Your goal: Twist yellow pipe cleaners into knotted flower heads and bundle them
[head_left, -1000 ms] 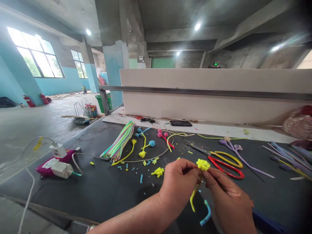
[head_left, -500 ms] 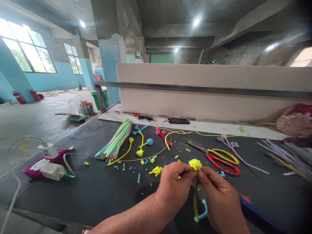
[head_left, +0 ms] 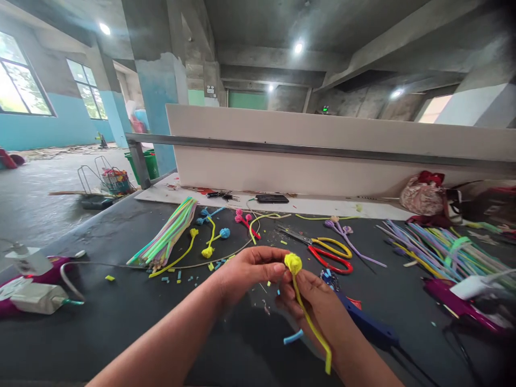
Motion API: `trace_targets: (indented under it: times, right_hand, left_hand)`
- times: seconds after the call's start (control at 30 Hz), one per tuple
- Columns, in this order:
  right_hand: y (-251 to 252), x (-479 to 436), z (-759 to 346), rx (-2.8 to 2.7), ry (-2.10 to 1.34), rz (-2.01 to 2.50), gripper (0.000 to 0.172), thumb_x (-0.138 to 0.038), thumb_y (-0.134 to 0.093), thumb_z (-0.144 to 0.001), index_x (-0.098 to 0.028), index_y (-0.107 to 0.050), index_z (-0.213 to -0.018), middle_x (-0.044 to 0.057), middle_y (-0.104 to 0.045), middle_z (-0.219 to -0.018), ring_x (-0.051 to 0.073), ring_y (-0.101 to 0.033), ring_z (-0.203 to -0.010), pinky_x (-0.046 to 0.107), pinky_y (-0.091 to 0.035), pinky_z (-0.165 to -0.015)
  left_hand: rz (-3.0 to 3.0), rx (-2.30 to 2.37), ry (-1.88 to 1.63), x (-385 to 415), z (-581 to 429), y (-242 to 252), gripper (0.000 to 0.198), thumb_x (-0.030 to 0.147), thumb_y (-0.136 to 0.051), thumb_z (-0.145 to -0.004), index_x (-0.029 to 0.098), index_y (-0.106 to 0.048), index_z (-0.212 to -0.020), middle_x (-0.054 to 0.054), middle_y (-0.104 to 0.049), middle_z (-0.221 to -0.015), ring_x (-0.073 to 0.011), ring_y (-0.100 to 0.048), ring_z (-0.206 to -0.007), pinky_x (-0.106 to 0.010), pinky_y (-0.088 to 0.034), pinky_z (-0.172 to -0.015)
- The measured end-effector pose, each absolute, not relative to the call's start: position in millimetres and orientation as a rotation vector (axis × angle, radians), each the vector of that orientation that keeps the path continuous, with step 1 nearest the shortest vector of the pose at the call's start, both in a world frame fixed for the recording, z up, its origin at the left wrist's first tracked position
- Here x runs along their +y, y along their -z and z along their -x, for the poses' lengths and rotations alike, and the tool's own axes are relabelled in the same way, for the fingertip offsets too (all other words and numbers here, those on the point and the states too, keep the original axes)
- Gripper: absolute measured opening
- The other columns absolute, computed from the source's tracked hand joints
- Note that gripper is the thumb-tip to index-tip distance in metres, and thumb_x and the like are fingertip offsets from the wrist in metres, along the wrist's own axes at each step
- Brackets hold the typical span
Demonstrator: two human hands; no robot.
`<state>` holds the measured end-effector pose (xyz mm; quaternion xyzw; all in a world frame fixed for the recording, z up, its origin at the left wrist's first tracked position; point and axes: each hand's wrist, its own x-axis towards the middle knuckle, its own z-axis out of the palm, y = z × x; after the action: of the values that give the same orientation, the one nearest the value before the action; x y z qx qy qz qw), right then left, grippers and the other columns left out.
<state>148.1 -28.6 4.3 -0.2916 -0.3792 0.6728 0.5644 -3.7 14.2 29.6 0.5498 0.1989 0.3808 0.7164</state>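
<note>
Both of my hands are together over the dark tabletop around a yellow pipe-cleaner flower (head_left: 293, 263) with a balled head and a long bent stem. My left hand (head_left: 250, 269) pinches at the left side of the head with thumb and forefinger. Just below the head, my right hand (head_left: 314, 295) grips the flower, and its stem runs down across the palm side toward me. A short blue pipe-cleaner piece (head_left: 293, 337) sticks out beneath my right hand; its other end is hidden.
Scissors (head_left: 330, 252) lie beyond my right hand, a blue glue gun (head_left: 366, 322) beside it. Pipe-cleaner bundles (head_left: 171, 231) flank the work area, with finished-looking blue, pink and purple pieces between. Power strips (head_left: 36, 285) sit at both sides. A phone (head_left: 272, 199) lies at the back.
The view has swung right, showing more of the right side. The flower has been turned so its stem faces me, and the yellow tuft left of my hands is no longer visible.
</note>
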Motion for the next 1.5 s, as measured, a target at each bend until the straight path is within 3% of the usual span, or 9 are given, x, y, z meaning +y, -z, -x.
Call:
trace_targets:
  times: [0.1, 0.27, 0.37, 0.67, 0.9, 1.1, 1.3, 1.5]
  right_hand:
    - [-4, -30, -149, -0.931, -1.631, 0.67, 0.025, -0.039, -0.066, -0.077, -0.014, -0.068, -0.074, -0.003, -0.052, -0.057, 0.005, -0.037, -0.042, 0.026, -0.041, -0.056]
    - [0, -30, -149, -0.907, -1.724, 0.696, 0.025, -0.037, -0.063, -0.079, -0.013, -0.068, -0.075, 0.0, -0.055, -0.06, 0.007, -0.042, -0.044, 0.029, -0.043, -0.058]
    - [2, -29, -149, -0.895, -1.732, 0.678, 0.024, -0.035, -0.064, -0.079, -0.012, -0.069, -0.076, 0.0, -0.056, -0.061, 0.007, -0.042, -0.045, 0.029, -0.043, -0.059]
    - [5, -30, -149, -0.83, -1.712, 0.691, 0.012, -0.025, -0.068, -0.077, -0.013, -0.07, -0.078, -0.001, -0.058, -0.059, 0.006, -0.042, -0.047, 0.028, -0.044, -0.061]
    - [1, -32, -145, -0.809, -1.695, 0.683, 0.014, -0.025, -0.067, -0.076, -0.013, -0.067, -0.067, -0.002, -0.052, -0.055, 0.009, -0.044, -0.052, 0.028, -0.044, -0.06]
    - [-1, -31, -145, -0.833, -1.641, 0.734, 0.017, -0.028, -0.068, -0.076, -0.014, -0.067, -0.066, -0.003, -0.05, -0.053, 0.007, -0.039, -0.049, 0.026, -0.043, -0.059]
    - [11, -30, -149, -1.1, -1.232, 0.952, 0.018, -0.035, -0.065, -0.078, -0.018, -0.07, -0.084, -0.001, -0.056, -0.06, 0.01, -0.045, -0.056, 0.022, -0.036, -0.054]
    - [9, -38, -146, -1.33, -0.777, 1.16, 0.019, -0.036, -0.062, -0.079, -0.019, -0.07, -0.084, 0.001, -0.059, -0.066, 0.014, -0.05, -0.062, 0.026, -0.039, -0.057]
  left_hand:
    - [-1.17, 0.422, -0.845, 16, 5, -20, 0.043, 0.031, -0.069, -0.073, 0.016, -0.063, -0.113, -0.006, -0.067, -0.088, -0.0145, -0.061, -0.077, -0.026, -0.047, -0.072]
    - [-1.174, 0.34, -0.786, 18, 4, -5, 0.039, 0.036, -0.068, -0.074, 0.014, -0.062, -0.105, -0.003, -0.063, -0.066, -0.0154, -0.061, -0.058, -0.028, -0.049, -0.058]
    - [-1.169, 0.325, -0.823, 19, 4, -2, 0.032, 0.034, -0.069, -0.073, 0.012, -0.064, -0.095, -0.003, -0.062, -0.068, -0.0149, -0.061, -0.061, -0.027, -0.049, -0.06]
    - [-1.155, 0.31, -0.828, 19, 3, 2, 0.025, 0.03, -0.067, -0.075, 0.013, -0.062, -0.093, -0.004, -0.062, -0.072, -0.0145, -0.061, -0.063, -0.026, -0.048, -0.059]
    - [-1.19, 0.279, -0.832, 16, 0, 3, 0.014, 0.024, -0.061, -0.08, 0.012, -0.061, -0.088, -0.003, -0.059, -0.072, -0.0128, -0.058, -0.063, -0.025, -0.047, -0.058]
    - [-1.174, 0.289, -0.831, 15, 0, 4, 0.02, 0.022, -0.062, -0.08, 0.012, -0.062, -0.097, -0.004, -0.061, -0.073, -0.0145, -0.059, -0.064, -0.028, -0.047, -0.059]
    - [-1.148, 0.304, -0.913, 13, -1, 3, 0.043, 0.02, -0.072, -0.07, 0.018, -0.06, -0.112, -0.006, -0.064, -0.094, -0.0172, -0.061, -0.082, -0.031, -0.046, -0.077]
    - [-1.175, 0.43, -1.011, 8, -5, -3, 0.034, 0.016, -0.075, -0.067, 0.016, -0.064, -0.099, -0.001, -0.063, -0.083, -0.0107, -0.056, -0.076, -0.022, -0.044, -0.072]
